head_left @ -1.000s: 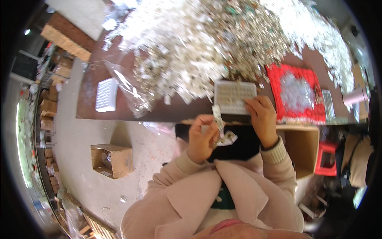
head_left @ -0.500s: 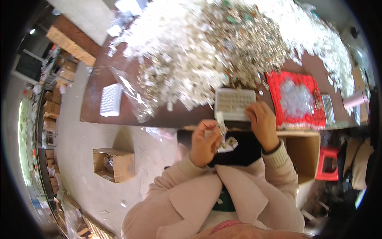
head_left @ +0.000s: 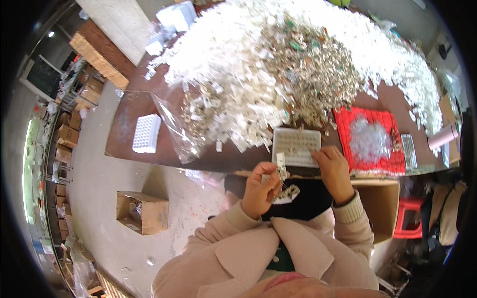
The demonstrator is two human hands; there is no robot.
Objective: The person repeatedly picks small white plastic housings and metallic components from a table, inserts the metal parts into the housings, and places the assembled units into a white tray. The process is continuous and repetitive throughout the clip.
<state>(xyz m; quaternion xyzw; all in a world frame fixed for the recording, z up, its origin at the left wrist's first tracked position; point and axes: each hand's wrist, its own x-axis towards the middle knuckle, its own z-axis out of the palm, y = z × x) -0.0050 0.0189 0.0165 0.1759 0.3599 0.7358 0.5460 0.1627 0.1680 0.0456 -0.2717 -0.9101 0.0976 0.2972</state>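
My left hand (head_left: pixel 259 192) is closed on several small white cards (head_left: pixel 282 166), one standing up above the fingers. Lower down, another card (head_left: pixel 287 194) with something gold-coloured on it sticks out beside the palm. A white tray (head_left: pixel 274 144) with rows of small compartments lies at the table's front edge. At its front right corner is my right hand (head_left: pixel 335 171), thumb and fingers pinched together; whatever lies between them is too small to make out. Small gold-coloured bits sit in some of the tray's compartments.
Behind the tray rise a heap of shiny metallic pieces (head_left: pixel 318 69) and piles of white cards (head_left: pixel 233 79). To the right lies a red cloth (head_left: pixel 345 129) bearing a clear bag (head_left: pixel 370 139). A white grid block (head_left: pixel 146 133) is left; a cardboard box (head_left: pixel 154 216) stands on the floor.
The whole view has shifted, so the table and both hands appear slightly lower. My right hand stays by the tray's right side, and my left hand keeps its cards.
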